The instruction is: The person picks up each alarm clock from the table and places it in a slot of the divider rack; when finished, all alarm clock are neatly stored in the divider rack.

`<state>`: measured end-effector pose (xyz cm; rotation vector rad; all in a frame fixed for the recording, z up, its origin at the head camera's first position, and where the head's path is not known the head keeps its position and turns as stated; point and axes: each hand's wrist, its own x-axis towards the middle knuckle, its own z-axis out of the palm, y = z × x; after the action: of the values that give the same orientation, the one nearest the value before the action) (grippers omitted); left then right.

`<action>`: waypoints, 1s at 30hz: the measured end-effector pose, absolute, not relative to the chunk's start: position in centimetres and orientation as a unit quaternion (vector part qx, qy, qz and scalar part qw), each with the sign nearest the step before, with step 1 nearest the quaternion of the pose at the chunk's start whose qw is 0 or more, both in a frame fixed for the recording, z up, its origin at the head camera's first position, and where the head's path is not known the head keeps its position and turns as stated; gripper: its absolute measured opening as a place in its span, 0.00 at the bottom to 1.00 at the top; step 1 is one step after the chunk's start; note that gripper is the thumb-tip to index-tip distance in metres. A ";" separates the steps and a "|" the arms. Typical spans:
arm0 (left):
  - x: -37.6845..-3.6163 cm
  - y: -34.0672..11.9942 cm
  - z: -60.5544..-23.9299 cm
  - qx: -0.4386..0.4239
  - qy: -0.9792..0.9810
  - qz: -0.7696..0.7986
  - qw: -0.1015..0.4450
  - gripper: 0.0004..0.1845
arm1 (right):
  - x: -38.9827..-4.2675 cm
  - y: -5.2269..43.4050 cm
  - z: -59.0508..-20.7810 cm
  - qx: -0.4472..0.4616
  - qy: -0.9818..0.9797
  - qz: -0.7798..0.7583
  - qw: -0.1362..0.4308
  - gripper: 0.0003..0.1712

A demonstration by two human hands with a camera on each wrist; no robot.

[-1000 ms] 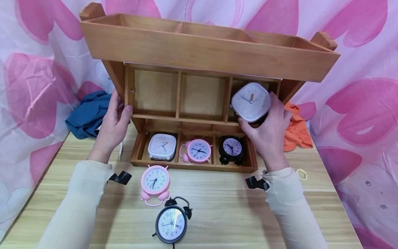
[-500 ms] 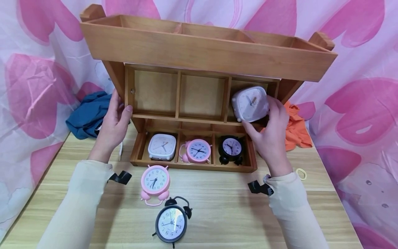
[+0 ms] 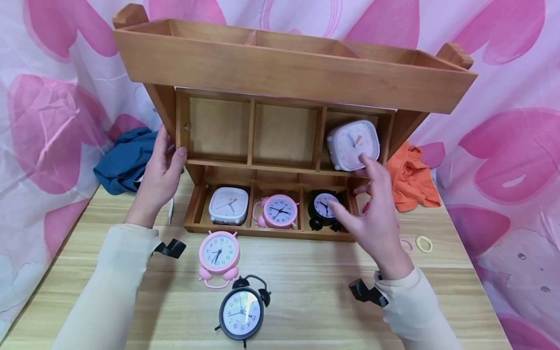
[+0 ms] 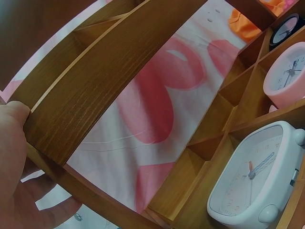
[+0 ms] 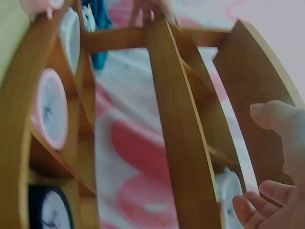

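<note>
Toward the right edge of the wooden shelf (image 3: 297, 68), in the head view, a white clock (image 3: 347, 143) sits in the middle tier's end compartment. Before it, the right hand (image 3: 378, 218) is spread, thumb apart from the fingers; whether a fingertip touches the clock cannot be told. The left hand (image 3: 158, 182) grips the shelf's left edge. On the counter (image 3: 306, 291), a pink alarm clock (image 3: 219, 252) lies near the shelf's front left corner, a black alarm clock (image 3: 241, 314) farther forward. In the left wrist view, the left thumb rests against the tier's end. In the right wrist view, the right hand's fingers hold nothing, beside the white clock.
</note>
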<state>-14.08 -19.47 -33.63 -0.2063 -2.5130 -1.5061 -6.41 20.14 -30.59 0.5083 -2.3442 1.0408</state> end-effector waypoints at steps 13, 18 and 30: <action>-14.1 -19.4 -33.6 -0.072 -0.849 -0.513 0.101 0.36 | -3.2 15.4 -36.5 0.416 -0.854 0.310 0.045 0.60; -14.1 -19.4 -33.6 -0.073 -0.849 -0.512 0.104 0.36 | -1.8 13.3 -39.3 0.446 -0.845 0.293 -0.042 0.62; -13.4 -18.9 -32.7 -0.071 -0.851 -0.511 0.101 0.35 | -0.2 10.7 -42.8 0.469 -0.822 0.271 -0.176 0.57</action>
<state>-13.39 -18.92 -32.74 -0.2099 -2.5134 -1.5098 -0.24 10.67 -42.85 1.6655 -2.9185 0.9629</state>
